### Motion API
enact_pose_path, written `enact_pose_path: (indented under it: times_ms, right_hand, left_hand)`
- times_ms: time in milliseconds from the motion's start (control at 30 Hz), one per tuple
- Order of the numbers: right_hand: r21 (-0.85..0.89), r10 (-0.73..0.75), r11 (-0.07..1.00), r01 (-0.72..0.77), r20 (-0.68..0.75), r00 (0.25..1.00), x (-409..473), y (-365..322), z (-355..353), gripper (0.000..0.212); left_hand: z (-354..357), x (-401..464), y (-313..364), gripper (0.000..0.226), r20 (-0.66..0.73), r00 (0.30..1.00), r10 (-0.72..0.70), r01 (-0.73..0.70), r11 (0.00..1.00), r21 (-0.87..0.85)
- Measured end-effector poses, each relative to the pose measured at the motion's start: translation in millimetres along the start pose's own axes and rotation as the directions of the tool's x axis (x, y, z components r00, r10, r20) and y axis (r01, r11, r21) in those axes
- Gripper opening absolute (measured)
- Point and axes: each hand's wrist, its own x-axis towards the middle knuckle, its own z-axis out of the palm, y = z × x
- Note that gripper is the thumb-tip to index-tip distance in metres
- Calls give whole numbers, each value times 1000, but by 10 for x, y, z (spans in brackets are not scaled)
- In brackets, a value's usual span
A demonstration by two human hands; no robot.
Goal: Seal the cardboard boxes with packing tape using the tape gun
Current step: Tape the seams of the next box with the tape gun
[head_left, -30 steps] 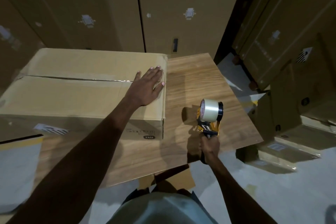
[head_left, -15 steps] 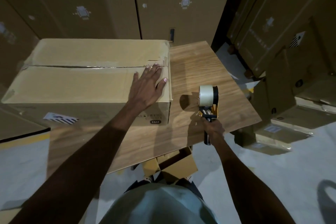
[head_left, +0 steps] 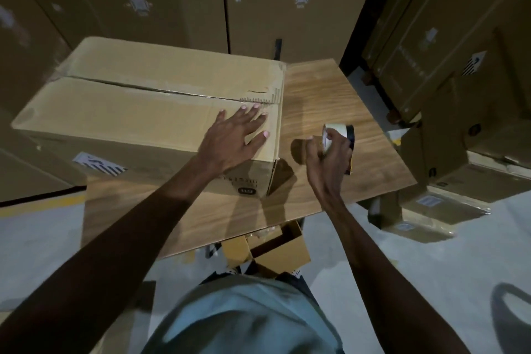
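A large cardboard box (head_left: pixel 138 112) sits on the wooden table (head_left: pixel 321 95), its top flaps closed along a centre seam with clear tape on it. My left hand (head_left: pixel 235 138) lies flat with spread fingers on the box top near its right end. My right hand (head_left: pixel 327 158) holds the tape gun (head_left: pixel 344 138) just right of the box, above the table, fingers wrapped around the tape roll. Most of the gun is hidden behind the hand.
Tall stacked cartons form a wall behind the table (head_left: pixel 287 3) and at the right (head_left: pixel 448 46). More boxes lie on the floor at the right (head_left: pixel 436 201). A small open carton (head_left: pixel 275 250) sits under the table's near edge by my feet.
My right hand has shifted from the gun's handle up onto the roll, and the gun moved closer to the box's right end. My left hand stays flat on the box.
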Motion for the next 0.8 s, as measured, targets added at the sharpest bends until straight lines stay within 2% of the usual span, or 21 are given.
enact_pose_path:
  times_ms: [100,167,267,367,433,500,633,733,800]
  right_hand:
    - [-11,-220,975,221,58,974,4,-204,152,52]
    - [-43,-367,927,373,112,923,22,-300,261,50]
    - [-14,-592,794,608,213,778,29,-450,426,41]
    - [57,-735,648,760,309,603,50,-594,597,39]
    - [93,-776,570,817,388,497,78,-688,689,45]
    - [137,-791,510,849,462,400,118,-763,756,51]
    - [239,-776,447,862,583,241,244,-893,887,67]
    - [297,-769,391,871,625,132,336,-915,988,74]
    - [316,-784,351,882,614,91,376,-890,1042,77]
  left_hand:
    - [-54,-152,-130,69,-6,999,45,-45,999,20]
    - [-113,-257,-270,68,9,995,98,-98,994,39]
    - [-239,-390,-538,62,46,985,167,-170,982,85]
    - [-386,-489,-793,59,90,982,167,-176,978,112]
    - [-439,-565,-920,56,76,987,139,-149,977,156]
    - [-443,-664,-966,55,16,998,61,-63,984,164]
    - [-236,-889,-767,55,-150,976,-159,167,985,37]
    - [-10,-1042,-572,53,-325,924,-203,204,979,-30]
    - [48,-1099,-528,56,-377,903,-207,203,978,-49]
